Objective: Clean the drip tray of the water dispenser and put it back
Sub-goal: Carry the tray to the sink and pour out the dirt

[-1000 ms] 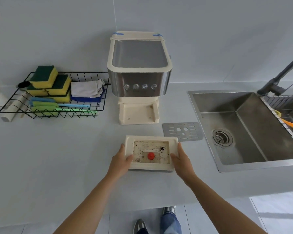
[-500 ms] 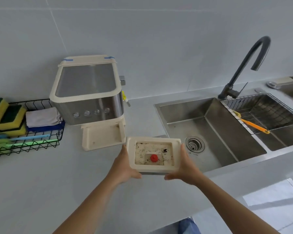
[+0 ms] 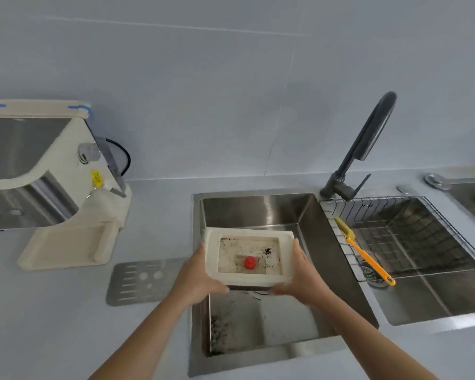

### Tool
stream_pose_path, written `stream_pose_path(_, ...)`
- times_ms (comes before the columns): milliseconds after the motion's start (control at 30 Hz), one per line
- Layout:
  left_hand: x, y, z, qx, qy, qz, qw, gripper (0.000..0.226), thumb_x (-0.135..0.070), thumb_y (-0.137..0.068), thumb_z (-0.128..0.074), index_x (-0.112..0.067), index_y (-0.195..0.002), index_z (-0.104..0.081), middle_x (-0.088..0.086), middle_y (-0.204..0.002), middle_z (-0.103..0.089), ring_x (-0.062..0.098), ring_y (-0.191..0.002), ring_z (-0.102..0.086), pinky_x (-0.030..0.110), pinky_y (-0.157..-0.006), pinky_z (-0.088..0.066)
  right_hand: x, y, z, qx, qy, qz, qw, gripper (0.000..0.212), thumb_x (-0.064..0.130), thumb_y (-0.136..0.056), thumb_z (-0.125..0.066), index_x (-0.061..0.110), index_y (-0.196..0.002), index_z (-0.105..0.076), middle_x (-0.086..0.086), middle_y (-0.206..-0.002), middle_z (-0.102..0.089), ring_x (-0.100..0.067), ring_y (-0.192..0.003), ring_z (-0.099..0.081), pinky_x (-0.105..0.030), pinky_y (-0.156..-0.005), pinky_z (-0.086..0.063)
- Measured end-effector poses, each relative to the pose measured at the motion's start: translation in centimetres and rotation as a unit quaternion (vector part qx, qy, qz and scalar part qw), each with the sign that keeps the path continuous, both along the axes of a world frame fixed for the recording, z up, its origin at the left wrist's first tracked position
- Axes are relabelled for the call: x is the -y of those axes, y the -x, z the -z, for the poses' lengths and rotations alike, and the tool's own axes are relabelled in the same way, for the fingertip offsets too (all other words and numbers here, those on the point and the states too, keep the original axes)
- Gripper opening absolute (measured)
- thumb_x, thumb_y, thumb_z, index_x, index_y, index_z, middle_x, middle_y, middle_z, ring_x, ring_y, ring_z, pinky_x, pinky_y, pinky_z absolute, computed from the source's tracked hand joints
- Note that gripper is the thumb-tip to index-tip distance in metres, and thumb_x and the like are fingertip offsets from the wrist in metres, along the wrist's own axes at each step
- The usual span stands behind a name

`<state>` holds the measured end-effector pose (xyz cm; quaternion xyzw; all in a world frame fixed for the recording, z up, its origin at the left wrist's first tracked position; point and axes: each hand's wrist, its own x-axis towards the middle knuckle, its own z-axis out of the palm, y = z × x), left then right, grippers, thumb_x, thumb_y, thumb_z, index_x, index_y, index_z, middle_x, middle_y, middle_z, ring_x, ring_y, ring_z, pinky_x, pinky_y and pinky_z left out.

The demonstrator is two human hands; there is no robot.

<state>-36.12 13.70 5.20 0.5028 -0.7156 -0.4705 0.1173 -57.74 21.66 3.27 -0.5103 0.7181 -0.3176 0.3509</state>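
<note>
The water dispenser [image 3: 39, 171] stands on the counter [image 3: 52, 325] at far left. Near its base, the perforated metal grate [image 3: 143, 281] lies flat beside the sink [image 3: 258, 212]. The left hand [image 3: 195, 281] clasps the left edge of the drip tray [image 3: 211, 259]; the right hand [image 3: 303, 278] clasps the right edge. The tray is held level above the left basin, its floor stained, a red float [image 3: 249, 262] at centre. A wire rack [image 3: 412, 239] with an orange brush [image 3: 368, 259] occupies the right basin, below the faucet [image 3: 365, 144].
</note>
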Motion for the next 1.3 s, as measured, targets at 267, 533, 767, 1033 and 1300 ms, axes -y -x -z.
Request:
stream_pose_path(267,-1.3,6.4,0.0,0.001,0.022,-0.015,1.000,0.082,-0.008,-0.057,-0.082,-0.019,-0.125,-0.037,-0.007,-0.107,-0.054,0.013,-0.098,-0.052,0.016,-0.066,-0.043,-0.3,6.5,0.4,0.030,0.006,-0.018,0.999,0.099,0.023,-0.039,-0.086,0.030,-0.122,-0.034,0.007,-0.117,-0.045,-0.010,-0.114,-0.049,-0.038,-0.090,-0.054)
stream_pose_path(533,-0.9,7.2,0.7,0.007,0.015,0.010,1.000,0.091,-0.014,-0.058,-0.081,-0.023,-0.133,-0.030,-0.006,-0.118,-0.056,0.016,-0.106,-0.054,0.028,-0.078,-0.051,-0.8,7.8,0.8,0.036,-0.017,-0.011,0.999,0.094,0.020,-0.042,-0.087,0.028,-0.121,-0.035,0.006,-0.116,-0.047,-0.012,-0.111,-0.050,-0.038,-0.086,-0.054)
stream_pose_path(767,0.0,7.9,1.3,0.014,-0.019,0.027,0.999,0.089,-0.016,-0.061,-0.080,-0.026,-0.134,-0.030,-0.008,-0.117,-0.053,0.015,-0.109,-0.051,0.033,-0.086,-0.049,-0.6,8.5,1.1,0.060,-0.072,0.006,0.996,0.093,0.018,-0.044,-0.087,0.023,-0.121,-0.035,0.007,-0.113,-0.051,-0.014,-0.107,-0.054,-0.042,-0.084,-0.055)
stream_pose_path(1033,1.3,8.1,1.6,0.014,-0.058,0.028,0.998,0.087,-0.013,-0.063,-0.079,-0.026,-0.135,-0.031,-0.011,-0.114,-0.052,0.012,-0.108,-0.049,0.028,-0.086,-0.044,0.2,8.2,1.1,0.090,-0.083,0.005,0.992,0.079,0.010,-0.052,-0.085,0.025,-0.113,-0.037,0.004,-0.113,-0.051,-0.014,-0.105,-0.053,-0.024,-0.074,-0.051)
stream_pose_path(1300,3.0,8.1,0.6,0.018,-0.049,0.042,0.998,0.073,-0.012,-0.070,-0.075,-0.025,-0.132,-0.039,-0.011,-0.112,-0.052,0.010,-0.105,-0.048,0.016,-0.075,-0.042,1.4,8.2,2.2,0.205,-0.121,-0.012,0.971,0.079,0.018,-0.051,-0.084,0.021,-0.122,-0.049,0.003,-0.115,-0.061,-0.016,-0.108,-0.058,-0.030,-0.088,-0.051)
